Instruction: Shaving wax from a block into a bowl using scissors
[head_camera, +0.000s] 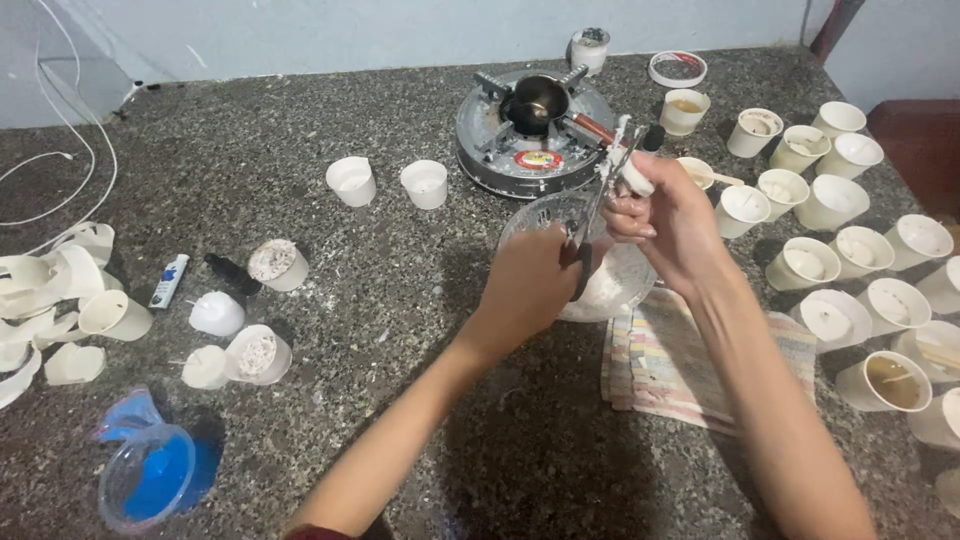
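— Starting from the left of the frame, what's lying there?

— Peeled paper-cup strips (40, 290) at the left edge, then bare white candles (215, 313) popped out of their cups, and a clear plastic cup with blue inside (148, 487) at lower left. None of that is in my hands.

— And your hands?

— Both are in the middle of the frame, over the glass bowl (600, 275). My left hand (530, 285) is closed around the handles of the scissors (590, 215), blades pointing up and to the right. My right hand (668, 225) is pinched narrow around a small white candle (632, 178), held just above the bowl, in front of the round burner (535, 135) with its little dark pot (538, 100).

— How does that candle handle?

— I'd judge it light, and soft for a solid: wax dents under a hard pinch and can be a bit slick. So I hold it by the body with thumb and fingertips, firm but not crushing. Whether the blades are touching it I can't tell from here.

— And the scissors?

— Stiff metal, no give; the grip belongs in the handles.

— To the right?

— A striped cloth (665, 370) under my right wrist, and rows of filled paper cups (830, 200) along the right edge.
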